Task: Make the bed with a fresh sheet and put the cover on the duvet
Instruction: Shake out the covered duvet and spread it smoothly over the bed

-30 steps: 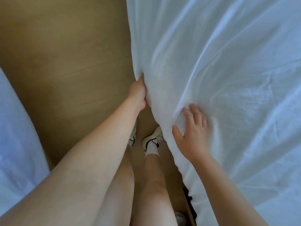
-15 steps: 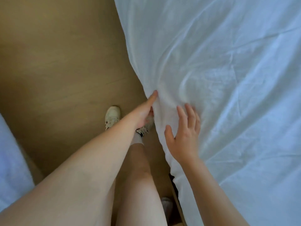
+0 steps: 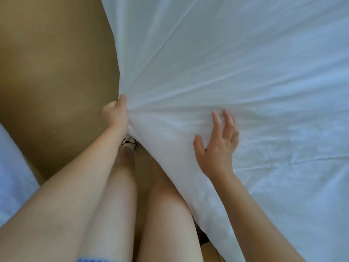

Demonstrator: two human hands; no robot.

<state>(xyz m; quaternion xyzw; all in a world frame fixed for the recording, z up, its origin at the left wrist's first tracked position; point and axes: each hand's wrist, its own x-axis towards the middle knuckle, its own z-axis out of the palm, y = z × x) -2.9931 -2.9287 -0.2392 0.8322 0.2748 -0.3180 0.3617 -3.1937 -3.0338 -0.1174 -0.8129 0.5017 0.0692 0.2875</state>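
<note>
Gripping the white sheet [image 3: 226, 72] at the bed's edge.
Our left hand [image 3: 116, 115] has its fingers clamped on bunched fabric; our right hand [image 3: 217, 146] lies on the sheet nearby, fingers spread apart.

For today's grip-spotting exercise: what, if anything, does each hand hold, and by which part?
The left hand grips the white sheet at its side edge, bunching the fabric. The right hand holds nothing; it lies open on the sheet.

The sheet [image 3: 236, 72] is plain white, the floor [image 3: 52, 72] tan wood, the shoe [image 3: 130, 144] white with black marks.
</note>
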